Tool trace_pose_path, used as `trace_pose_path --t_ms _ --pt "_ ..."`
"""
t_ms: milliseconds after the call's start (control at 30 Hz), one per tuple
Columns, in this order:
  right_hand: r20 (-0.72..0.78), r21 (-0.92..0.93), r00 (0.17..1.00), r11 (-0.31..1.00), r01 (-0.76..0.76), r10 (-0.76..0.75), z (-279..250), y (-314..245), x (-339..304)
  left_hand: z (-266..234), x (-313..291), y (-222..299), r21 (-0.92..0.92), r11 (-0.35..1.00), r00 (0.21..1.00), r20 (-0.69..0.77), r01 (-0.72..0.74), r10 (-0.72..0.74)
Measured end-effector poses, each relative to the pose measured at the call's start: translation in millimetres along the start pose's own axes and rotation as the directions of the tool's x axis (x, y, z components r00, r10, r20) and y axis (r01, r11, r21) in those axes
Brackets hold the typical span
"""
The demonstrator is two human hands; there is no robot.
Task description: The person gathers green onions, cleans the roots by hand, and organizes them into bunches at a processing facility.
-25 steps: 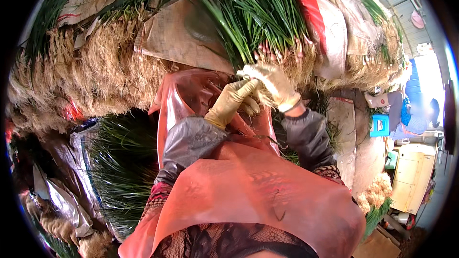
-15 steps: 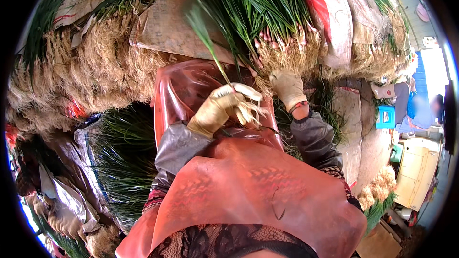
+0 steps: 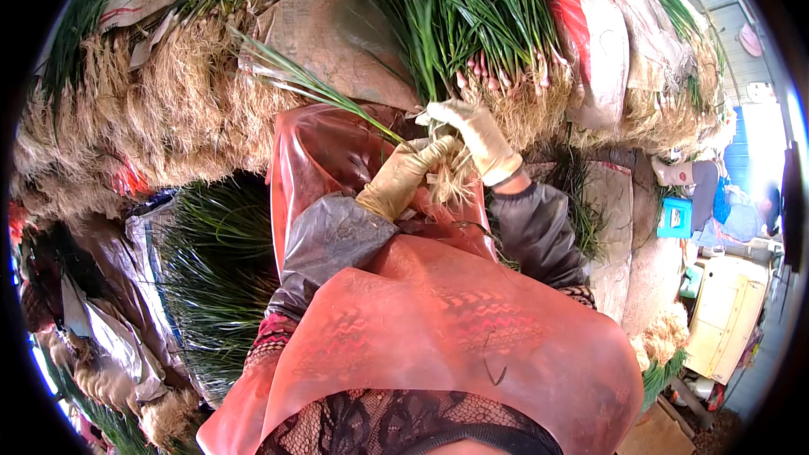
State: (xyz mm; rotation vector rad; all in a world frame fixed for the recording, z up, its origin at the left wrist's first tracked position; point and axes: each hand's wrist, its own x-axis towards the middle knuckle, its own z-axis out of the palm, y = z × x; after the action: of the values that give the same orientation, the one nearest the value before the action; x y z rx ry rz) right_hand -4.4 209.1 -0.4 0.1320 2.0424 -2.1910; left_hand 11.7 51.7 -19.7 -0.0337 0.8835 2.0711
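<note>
Over my apron-covered lap, my gloved left hand [image 3: 407,175] is closed around a few green scallions [image 3: 324,94]. Their leaves point up and left, and pale stringy roots [image 3: 453,184] hang out on the right side of the fist. My gloved right hand [image 3: 479,136] is right beside it, fingers curled in above the left fingertips. What the right fingers grip is hidden by the gloves. Just beyond both hands lies a large bunch of scallions [image 3: 484,21], with pinkish bulbs and bushy tan roots facing me.
A long row of rooted scallions [image 3: 181,109] lies across the far left, partly under sacking [image 3: 308,34]. More green leaves [image 3: 219,270] spread beside my left arm. At right are a blue plastic stool [image 3: 676,217], a cream cabinet [image 3: 729,316] and a seated person's leg [image 3: 704,190].
My right hand has come left from the bunch's roots to my left hand. The scallions in my left hand have tipped from upright toward the left.
</note>
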Motion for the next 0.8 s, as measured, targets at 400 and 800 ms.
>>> trace_pose_path --t_ms 400,800 --pt "0.075 -0.974 0.926 0.171 0.148 -0.371 5.8 4.9 3.6 -17.2 -6.8 -0.9 0.28 0.957 0.994 -0.089 0.081 -0.058" --pt "0.141 -0.99 0.965 -0.013 0.141 -0.22 -40.8 18.2 -18.6 -26.9 -8.3 -14.7 -0.213 0.977 0.992 0.125 0.005 0.022"
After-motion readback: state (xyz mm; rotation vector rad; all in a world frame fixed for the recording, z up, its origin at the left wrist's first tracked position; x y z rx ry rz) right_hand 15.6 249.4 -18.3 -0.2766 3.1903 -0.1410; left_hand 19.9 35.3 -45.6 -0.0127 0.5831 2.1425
